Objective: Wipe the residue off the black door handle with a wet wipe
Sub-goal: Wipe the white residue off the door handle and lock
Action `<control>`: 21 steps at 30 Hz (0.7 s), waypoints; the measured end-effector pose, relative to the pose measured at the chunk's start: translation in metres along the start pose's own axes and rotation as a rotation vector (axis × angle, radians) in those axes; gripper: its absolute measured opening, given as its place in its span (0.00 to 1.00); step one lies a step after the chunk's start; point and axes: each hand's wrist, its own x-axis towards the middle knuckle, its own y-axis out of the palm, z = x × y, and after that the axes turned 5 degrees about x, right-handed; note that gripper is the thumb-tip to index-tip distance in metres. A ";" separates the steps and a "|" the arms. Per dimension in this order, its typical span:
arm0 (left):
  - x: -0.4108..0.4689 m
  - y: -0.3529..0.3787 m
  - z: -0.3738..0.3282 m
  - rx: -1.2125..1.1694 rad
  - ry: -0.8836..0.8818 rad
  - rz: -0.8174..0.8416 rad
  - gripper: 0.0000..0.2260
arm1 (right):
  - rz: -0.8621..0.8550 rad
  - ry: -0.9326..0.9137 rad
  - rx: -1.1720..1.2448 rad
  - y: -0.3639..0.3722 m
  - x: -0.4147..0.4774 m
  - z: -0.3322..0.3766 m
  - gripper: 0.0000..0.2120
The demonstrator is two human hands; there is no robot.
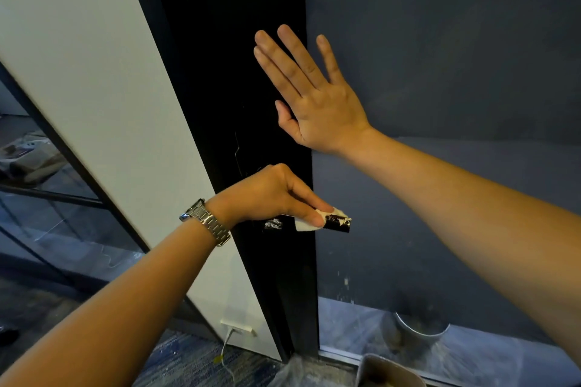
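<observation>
My left hand (270,195) pinches a folded white wet wipe (306,223) against the black door handle (338,223), a short bar flecked with whitish residue (273,224). My right hand (314,94) lies flat, fingers spread, on the smooth black door (226,72) above. A steel-link watch (206,221) circles my left wrist; a bin (390,371) stands below.

The right hand (317,94) is spread flat, palm forward, fingers pointing toward eleven o'clock, its forearm entering from four o'clock. The left hand (270,195) (a metal wristwatch (206,221) on its wrist) is curled, thumb and fingers pinched, forearm coming from seven o'clock.
</observation>
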 end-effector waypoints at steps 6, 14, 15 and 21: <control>0.003 0.013 -0.013 -0.015 0.061 0.009 0.11 | -0.021 -0.004 -0.016 0.000 -0.001 0.000 0.26; 0.003 0.011 -0.010 -0.017 0.068 -0.003 0.11 | -0.022 -0.001 -0.004 0.000 -0.001 0.000 0.26; 0.004 0.016 -0.014 -0.030 0.085 -0.006 0.11 | -0.026 -0.001 -0.008 0.000 -0.001 0.001 0.26; 0.002 0.012 -0.008 0.019 0.071 -0.026 0.11 | -0.027 -0.006 0.006 0.000 0.000 0.000 0.26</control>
